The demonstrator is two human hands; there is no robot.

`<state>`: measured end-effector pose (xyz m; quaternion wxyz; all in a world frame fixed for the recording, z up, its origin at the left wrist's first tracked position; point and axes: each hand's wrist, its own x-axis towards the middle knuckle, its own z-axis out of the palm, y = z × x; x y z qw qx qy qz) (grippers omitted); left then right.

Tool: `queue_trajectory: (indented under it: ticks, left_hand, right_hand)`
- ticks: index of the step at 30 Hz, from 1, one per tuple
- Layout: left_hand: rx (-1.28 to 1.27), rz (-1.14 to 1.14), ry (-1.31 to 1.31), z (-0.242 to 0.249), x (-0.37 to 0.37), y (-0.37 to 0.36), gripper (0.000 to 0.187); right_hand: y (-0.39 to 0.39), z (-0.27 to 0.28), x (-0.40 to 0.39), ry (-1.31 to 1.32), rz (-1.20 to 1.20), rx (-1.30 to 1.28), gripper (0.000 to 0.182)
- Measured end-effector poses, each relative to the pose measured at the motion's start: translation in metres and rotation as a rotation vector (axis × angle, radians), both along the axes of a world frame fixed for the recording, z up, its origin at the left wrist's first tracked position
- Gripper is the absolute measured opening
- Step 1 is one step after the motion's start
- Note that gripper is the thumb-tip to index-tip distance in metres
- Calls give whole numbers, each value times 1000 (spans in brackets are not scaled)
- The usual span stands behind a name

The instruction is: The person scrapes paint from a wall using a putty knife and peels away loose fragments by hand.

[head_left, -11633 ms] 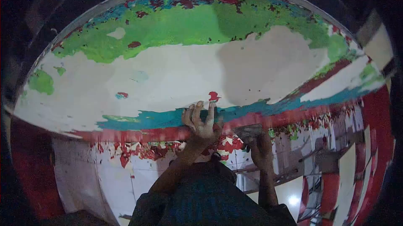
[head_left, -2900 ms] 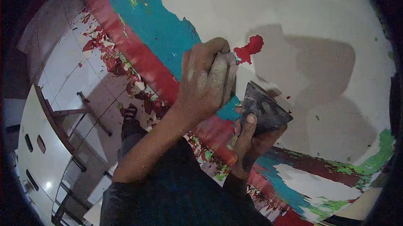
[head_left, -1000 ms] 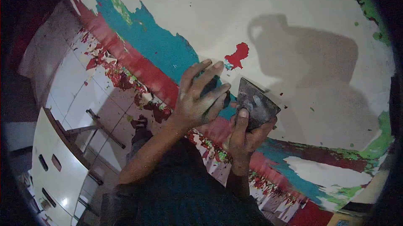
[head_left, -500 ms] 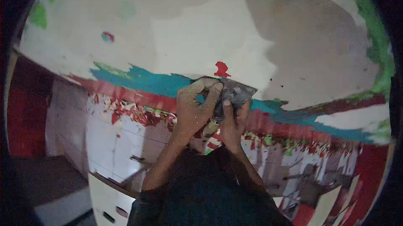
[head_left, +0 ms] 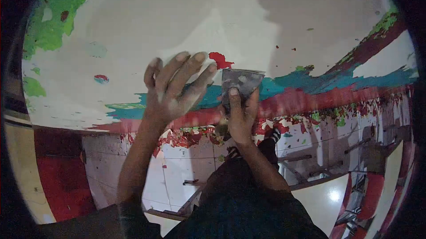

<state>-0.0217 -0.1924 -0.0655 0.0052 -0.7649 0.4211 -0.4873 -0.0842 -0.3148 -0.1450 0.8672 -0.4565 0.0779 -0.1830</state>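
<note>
My right hand (head_left: 242, 117) grips a flat grey metal scraper (head_left: 244, 80), thumb on its face, blade edge up against the wall. To its left, my left hand (head_left: 175, 83) is raised with fingers spread and nothing in it. A small red paint patch (head_left: 218, 59) lies on the pale wall (head_left: 230, 17), between my left fingertips and the blade. Below and beside both hands run a teal paint band (head_left: 293, 81) and a red band (head_left: 301, 99) with ragged edges.
Red, green and white paint flakes (head_left: 182, 138) litter the tiled floor (head_left: 173, 172) along the wall's foot. Green paint (head_left: 57, 21) remains at the upper left. My striped shoes (head_left: 276, 134) show below. Metal-framed furniture (head_left: 355, 203) stands at the lower right.
My left hand has come off the scraper, moved left and opened its fingers. The scraper stays in my right hand. The view has shifted and tilted.
</note>
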Motion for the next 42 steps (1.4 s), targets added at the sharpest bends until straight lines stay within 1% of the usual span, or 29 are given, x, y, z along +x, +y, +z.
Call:
queue_trajectory:
  ticks: [3, 6, 7, 9, 13, 19, 21, 25, 27, 31, 34, 36, 42]
  left_hand:
    - [196, -62, -20, 15, 11, 1, 35]
    - [318, -85, -85, 12, 17, 2, 33]
    - [326, -69, -85, 11, 18, 3, 33]
    - [343, -37, -83, 9, 18, 5, 33]
    - [344, -31, -95, 7, 18, 4, 32]
    - [330, -70, -125, 10, 18, 2, 37]
    - [350, -94, -170, 11, 20, 4, 43]
    - [294, -187, -154, 7, 23, 7, 39]
    - [289, -198, -155, 7, 23, 8, 37]
    - [311, -130, -185, 8, 22, 7, 32]
    - [317, -101, -212, 8, 23, 4, 32]
    - [336, -60, -221, 9, 21, 2, 32]
    - [342, -49, -198, 11, 19, 2, 34]
  right_hand:
    - [6, 3, 0, 11, -18, 35, 34]
    - [17, 0, 3, -15, -81, 81, 35]
    - [20, -1, 5, -32, -110, 95, 36]
    - [22, 1, 2, -35, -97, 114, 35]
    - [26, 2, 4, -44, -122, 173, 36]
    - [18, 6, 4, -52, -69, 188, 36]
    - [16, 2, 5, -99, -65, 159, 36]
    - [11, -8, 0, -202, -106, 11, 32]
    - [12, -2, -1, -125, -120, 21, 32]
    - [13, -5, 2, -34, -64, 71, 31]
    - [13, 8, -1, -10, -38, 134, 31]
    - [15, 5, 2, -6, -63, 128, 32]
    - [13, 1, 4, -54, -66, 98, 32]
